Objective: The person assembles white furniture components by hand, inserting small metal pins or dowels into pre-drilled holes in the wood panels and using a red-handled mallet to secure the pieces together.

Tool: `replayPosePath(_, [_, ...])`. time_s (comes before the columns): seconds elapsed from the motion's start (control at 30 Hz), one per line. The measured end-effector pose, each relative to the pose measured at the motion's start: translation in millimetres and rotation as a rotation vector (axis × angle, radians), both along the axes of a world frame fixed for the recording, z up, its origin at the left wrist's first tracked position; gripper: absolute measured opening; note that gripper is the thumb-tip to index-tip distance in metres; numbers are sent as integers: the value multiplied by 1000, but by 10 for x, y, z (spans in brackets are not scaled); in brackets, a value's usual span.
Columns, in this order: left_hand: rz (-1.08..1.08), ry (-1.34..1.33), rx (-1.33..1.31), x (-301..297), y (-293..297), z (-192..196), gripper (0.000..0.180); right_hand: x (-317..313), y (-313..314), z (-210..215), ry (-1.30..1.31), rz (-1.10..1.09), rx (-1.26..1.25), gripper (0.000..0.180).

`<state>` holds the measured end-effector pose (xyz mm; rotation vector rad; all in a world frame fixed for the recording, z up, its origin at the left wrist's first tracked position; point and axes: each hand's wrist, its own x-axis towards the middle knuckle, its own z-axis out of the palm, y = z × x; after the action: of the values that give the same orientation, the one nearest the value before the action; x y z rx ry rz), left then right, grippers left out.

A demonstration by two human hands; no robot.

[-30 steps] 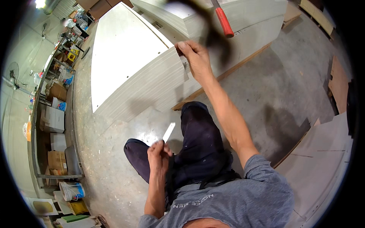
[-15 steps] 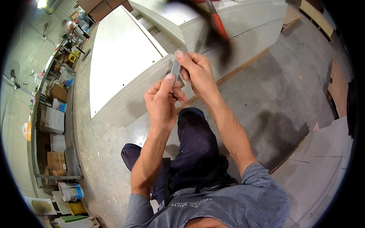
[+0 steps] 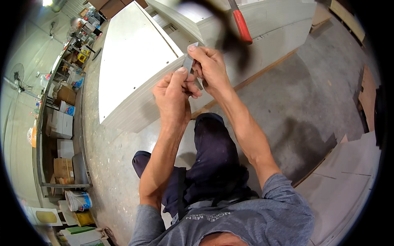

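Both of my hands are raised together in front of me over a stack of pale grey boards [image 3: 135,74]. My left hand [image 3: 174,96] and my right hand [image 3: 211,65] pinch a small thin grey strip [image 3: 188,60] between their fingertips, the left at its lower end and the right at its upper end. The strip stands nearly upright. A red-handled tool [image 3: 242,25] hangs blurred just above my right hand. My dark trousers and one bent knee [image 3: 209,127] show below the hands.
Pale boards lie stacked on wooden battens on the concrete floor [image 3: 303,90]. More boards lie at the right [image 3: 349,164]. A long shelf with boxes, a bucket [image 3: 80,201] and clutter runs along the left wall. A fan [image 3: 18,76] stands at the far left.
My left hand came up from my lap carrying the strip and met my right hand. Both hands now hold the strip slightly higher and closer together than half a second ago.
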<state>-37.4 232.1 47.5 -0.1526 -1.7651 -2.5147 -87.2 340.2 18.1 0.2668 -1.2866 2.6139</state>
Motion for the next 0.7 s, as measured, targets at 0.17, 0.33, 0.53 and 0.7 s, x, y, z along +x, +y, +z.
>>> replayPosePath(0.17, [1,16,-4,-21,-19,-37,21,-19,1,12,30,-10,38,37])
replayPosePath(0.33, [5,-56,18,-6,-5,-25,22,-38,36,18,7,11,86,37])
replayPosePath(0.53, [35,-57,-18,38,9,20,22,-24,29,35,-30,21,107,35])
replayPosePath(0.7, [49,-23,-33,10,-18,-34,21,-23,1,37,11,-20,110,35])
